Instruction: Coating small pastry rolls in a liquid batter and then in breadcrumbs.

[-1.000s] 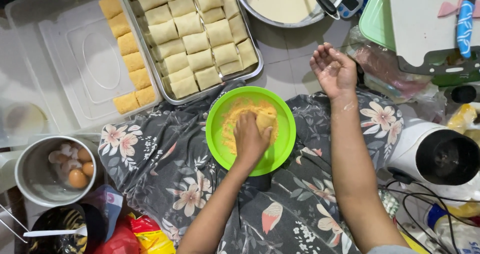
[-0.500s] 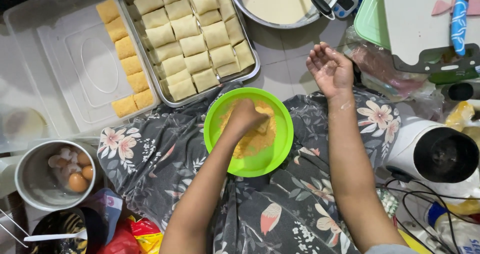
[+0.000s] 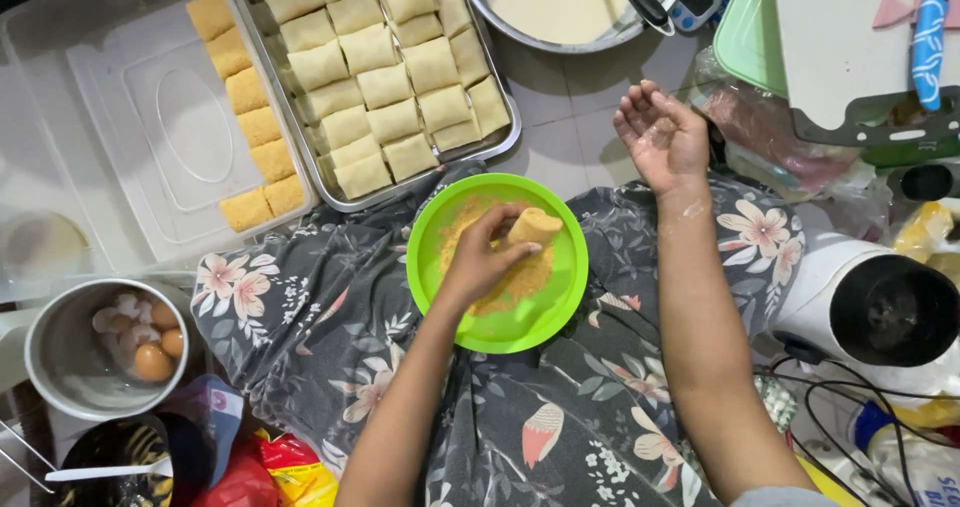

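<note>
Cut off at the top edge: round steel bowl of pale batter (image 3: 555, 2), up and left of the right hand (image 3: 662, 137). Partly cropped at the bottom left, well below the left hand (image 3: 480, 262): dark pot with a white spoon (image 3: 110, 467); contents hard to make out.

Open tiled floor between right hand and rectangular steel tray of pale folded rolls (image 3: 385, 77). Just left of that tray, clear plastic box with crumbed golden rolls (image 3: 245, 117) along its right side.

Left hand closed on a crumb-coated roll (image 3: 533, 227), lifted over the round green plastic plate of yellow breadcrumbs (image 3: 497, 262) on the lap. Right hand open, palm up, empty, fingers apart. Far down-left, steel pot holding eggs and shells (image 3: 105, 347).
</note>
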